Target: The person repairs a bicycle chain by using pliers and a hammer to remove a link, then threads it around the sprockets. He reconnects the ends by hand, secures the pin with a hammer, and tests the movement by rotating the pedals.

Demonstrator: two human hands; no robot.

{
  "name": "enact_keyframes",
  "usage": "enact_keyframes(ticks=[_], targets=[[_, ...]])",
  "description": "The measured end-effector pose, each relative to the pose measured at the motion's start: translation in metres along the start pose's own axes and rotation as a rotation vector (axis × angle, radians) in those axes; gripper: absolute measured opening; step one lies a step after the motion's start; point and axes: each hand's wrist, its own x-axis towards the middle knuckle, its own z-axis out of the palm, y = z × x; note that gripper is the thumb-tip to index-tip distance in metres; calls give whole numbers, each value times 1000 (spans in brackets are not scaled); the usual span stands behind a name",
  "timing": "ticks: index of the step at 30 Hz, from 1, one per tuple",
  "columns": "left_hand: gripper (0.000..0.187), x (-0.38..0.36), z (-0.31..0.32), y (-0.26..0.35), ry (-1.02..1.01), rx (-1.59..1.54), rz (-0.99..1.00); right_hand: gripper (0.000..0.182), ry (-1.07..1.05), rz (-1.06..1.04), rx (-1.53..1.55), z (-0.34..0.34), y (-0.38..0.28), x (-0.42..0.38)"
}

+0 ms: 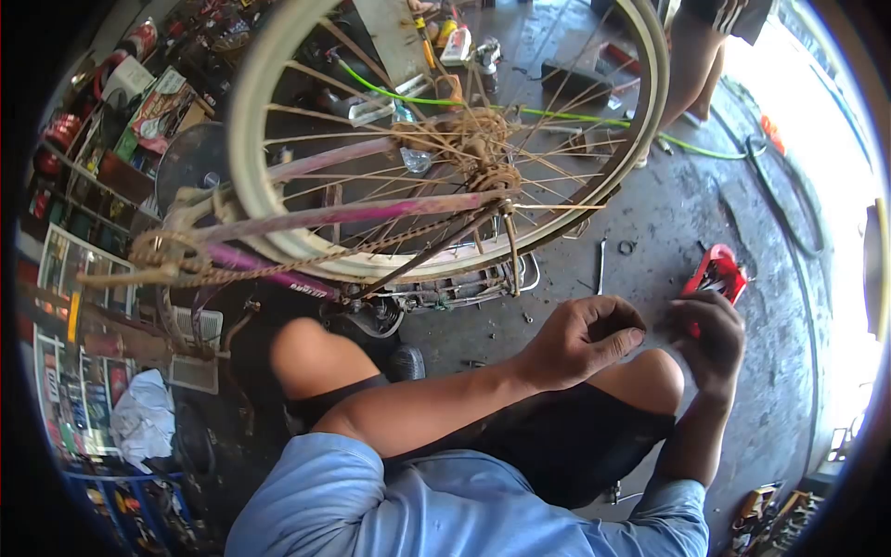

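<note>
My left hand (590,342) is in front of my knees, its fingers curled and the thumb pressed toward the index finger. Whatever it pinches, if anything, is too small to make out. Close to its right is my right hand (713,339), with bent fingers smeared by motion; a gap separates the two hands. Just beyond the right hand, a red object (716,271) with dark and metallic parts lies on the floor. Before me a bicycle stands upside down, its spoked wheel (243,186) raised, with a rusty hub (492,153), chain (306,265) and purple frame tube (408,208).
A wrench (601,265) and a small dark ring (627,247) lie on the floor. Behind the wheel runs a green hose (691,148). Another person's leg (691,70) is at upper right. Cluttered shelves (70,306) line the left, near a pale cloth (144,418).
</note>
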Motion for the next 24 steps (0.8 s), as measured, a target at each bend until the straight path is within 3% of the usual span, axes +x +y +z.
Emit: enact_keyframes(ticks=[3,9,13,16,19,20,21,22,24], targets=[[23,-40,5,22,7,-146,79,30,-113,-200,-135,29,-77,19],[24,-128,-5,49,73,-348,-7,23,-197,-242,-130,72,-144,3],[24,-154,-15,71,189,-524,-95,25,-57,-509,-302,101,-167,7],[24,-166,-31,96,311,-357,104,25,22,-549,-383,103,-183,15],[20,-173,-64,130,380,-262,298,16,124,-596,-299,94,-195,27],[20,-169,-76,134,373,-264,303,16,195,-538,-117,94,-199,32],[18,-163,-88,135,508,-206,339,19,264,-479,67,94,-202,38],[15,-155,-99,134,645,-146,374,19,265,-484,64,94,-202,44],[16,-135,-130,96,756,-203,195,27,364,-434,457,97,-199,58]])
